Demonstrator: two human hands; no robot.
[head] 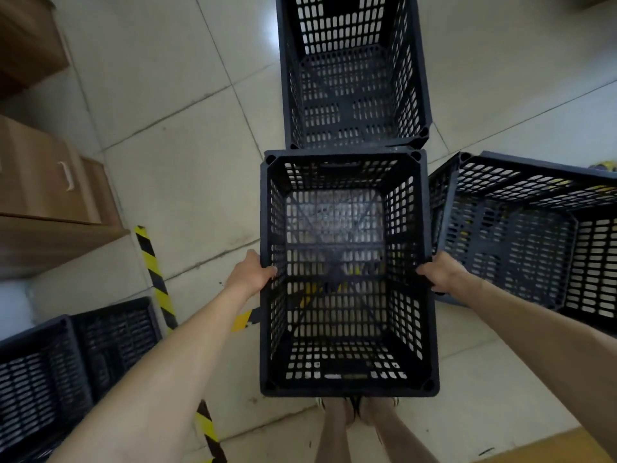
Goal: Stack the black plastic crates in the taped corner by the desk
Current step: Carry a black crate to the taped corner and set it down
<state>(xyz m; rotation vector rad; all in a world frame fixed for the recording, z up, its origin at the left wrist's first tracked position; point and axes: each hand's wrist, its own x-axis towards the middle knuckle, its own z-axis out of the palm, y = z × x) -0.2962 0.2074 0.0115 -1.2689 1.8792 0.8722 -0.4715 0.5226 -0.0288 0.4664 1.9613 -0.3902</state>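
Both hands, left hand (251, 274) and right hand (441, 275), fingers clamped on held crate (347, 390) rims; swinging toward taped corner (157, 279) risks clipping tilted crate (534, 235).

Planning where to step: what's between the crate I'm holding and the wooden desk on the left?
In the head view: bare floor tiles and a yellow-black tape strip.

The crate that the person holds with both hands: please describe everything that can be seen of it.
The held crate is black, apparently hard plastic, rectangular and open on top, with nothing inside. Its four walls and bottom are perforated with rows of small slots, and each rim corner has a round socket. It is upright, seen from above. The left hand grips the left rim and the right hand the right rim, fingers hooked inside. Pale floor tiles and yellow-black tape show through its bottom. Its far edge meets another crate.
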